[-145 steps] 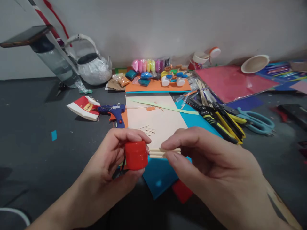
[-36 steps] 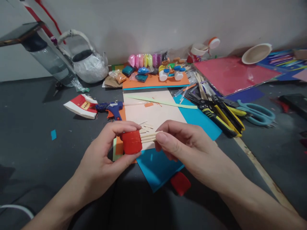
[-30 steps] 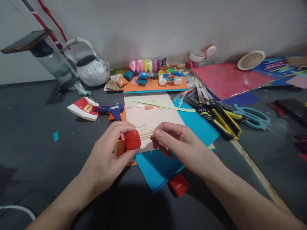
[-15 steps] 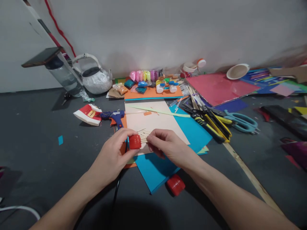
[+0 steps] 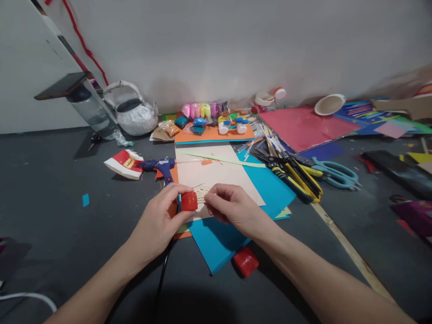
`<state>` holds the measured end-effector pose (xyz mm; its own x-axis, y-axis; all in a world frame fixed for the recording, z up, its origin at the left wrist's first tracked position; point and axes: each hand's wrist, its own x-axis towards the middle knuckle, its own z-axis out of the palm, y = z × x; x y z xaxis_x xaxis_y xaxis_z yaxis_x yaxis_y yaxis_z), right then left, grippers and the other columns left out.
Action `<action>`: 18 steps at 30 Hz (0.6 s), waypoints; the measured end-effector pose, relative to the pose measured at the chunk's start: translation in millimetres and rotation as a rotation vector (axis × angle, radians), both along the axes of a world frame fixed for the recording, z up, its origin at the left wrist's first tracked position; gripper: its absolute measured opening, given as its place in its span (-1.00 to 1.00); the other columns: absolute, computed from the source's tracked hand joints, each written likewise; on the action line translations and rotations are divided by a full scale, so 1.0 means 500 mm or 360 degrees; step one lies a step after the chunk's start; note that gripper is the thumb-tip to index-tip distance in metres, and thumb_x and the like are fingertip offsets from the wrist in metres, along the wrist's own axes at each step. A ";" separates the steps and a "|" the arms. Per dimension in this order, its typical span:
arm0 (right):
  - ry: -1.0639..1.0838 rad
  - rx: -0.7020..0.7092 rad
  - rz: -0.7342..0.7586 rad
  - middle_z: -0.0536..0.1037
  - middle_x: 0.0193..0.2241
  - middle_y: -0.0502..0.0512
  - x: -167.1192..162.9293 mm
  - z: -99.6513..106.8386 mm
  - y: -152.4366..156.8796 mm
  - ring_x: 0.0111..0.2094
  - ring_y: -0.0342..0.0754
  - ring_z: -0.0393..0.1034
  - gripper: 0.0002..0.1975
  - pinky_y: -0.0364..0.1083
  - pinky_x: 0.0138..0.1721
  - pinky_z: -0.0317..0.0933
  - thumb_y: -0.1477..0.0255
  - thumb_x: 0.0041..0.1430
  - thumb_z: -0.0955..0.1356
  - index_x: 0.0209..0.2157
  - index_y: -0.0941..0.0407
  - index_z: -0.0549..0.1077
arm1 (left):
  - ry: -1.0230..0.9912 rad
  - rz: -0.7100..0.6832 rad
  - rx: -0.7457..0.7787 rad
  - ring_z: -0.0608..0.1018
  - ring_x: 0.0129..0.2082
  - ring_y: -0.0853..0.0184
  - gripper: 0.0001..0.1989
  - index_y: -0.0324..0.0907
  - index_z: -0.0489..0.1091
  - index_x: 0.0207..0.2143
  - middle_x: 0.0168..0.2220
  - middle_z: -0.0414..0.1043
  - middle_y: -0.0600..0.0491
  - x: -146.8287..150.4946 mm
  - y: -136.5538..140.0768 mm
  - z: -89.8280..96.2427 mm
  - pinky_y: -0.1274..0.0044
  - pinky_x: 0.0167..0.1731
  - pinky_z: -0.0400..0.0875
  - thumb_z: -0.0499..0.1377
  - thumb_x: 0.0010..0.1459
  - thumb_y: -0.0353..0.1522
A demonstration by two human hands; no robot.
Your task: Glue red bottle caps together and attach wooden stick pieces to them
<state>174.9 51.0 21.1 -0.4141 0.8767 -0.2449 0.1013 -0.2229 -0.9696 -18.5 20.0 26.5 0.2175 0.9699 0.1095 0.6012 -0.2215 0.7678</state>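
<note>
My left hand grips a small red ribbed, barrel-shaped piece between thumb and fingers, above the stacked paper. Several thin pale wooden sticks lie between this piece and my right hand. The fingers of my right hand are pinched together on the sticks' right ends. Whether the sticks enter the red piece or only touch its side I cannot tell. Below the hands is a pale sheet on blue paper. A second red ribbed piece lies by the near edge of the blue paper.
A blue hot glue gun lies left of the paper, beside a red and white curved piece. On the right are a yellow-black cutter and blue-handled scissors. A white kettle-shaped object and clay packets stand behind.
The view has shifted slightly. Both hands keep nearly the same pose around the red piece and the sticks.
</note>
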 end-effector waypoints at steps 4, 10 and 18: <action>0.0018 -0.0002 -0.0009 0.29 -0.69 -0.14 0.000 0.001 -0.002 -0.66 -0.27 0.11 -0.74 -0.23 -0.64 -0.06 0.35 0.18 0.32 -0.56 0.13 0.31 | -0.0023 0.0003 -0.0006 0.46 -0.19 0.38 -0.80 -0.06 0.38 -0.14 -0.18 0.43 0.15 0.002 0.000 0.000 0.58 -0.18 0.29 0.21 0.18 -0.45; 0.0006 0.0007 -0.0005 0.29 -0.69 -0.14 -0.001 0.002 -0.003 -0.66 -0.27 0.12 -0.75 -0.22 -0.62 -0.05 0.36 0.19 0.31 -0.55 0.13 0.32 | -0.0032 0.0022 -0.0021 0.47 -0.18 0.33 -0.82 -0.08 0.40 -0.15 -0.18 0.44 0.12 0.002 0.001 0.001 0.54 -0.17 0.31 0.20 0.17 -0.44; -0.0012 0.0011 0.0083 0.32 -0.67 -0.10 0.007 0.009 0.000 -0.64 -0.24 0.17 -0.67 -0.22 -0.63 0.03 0.22 0.23 0.31 -0.52 0.13 0.32 | -0.0096 0.0024 -0.0067 0.47 -0.15 0.29 -0.80 -0.08 0.41 -0.12 -0.16 0.46 0.09 -0.001 0.001 0.005 0.48 -0.11 0.32 0.22 0.18 -0.38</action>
<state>178.4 51.0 25.5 -0.4573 0.8557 -0.2421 0.1201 -0.2103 -0.9702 -18.8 20.6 29.0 0.1967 0.9771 0.0813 0.5567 -0.1796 0.8110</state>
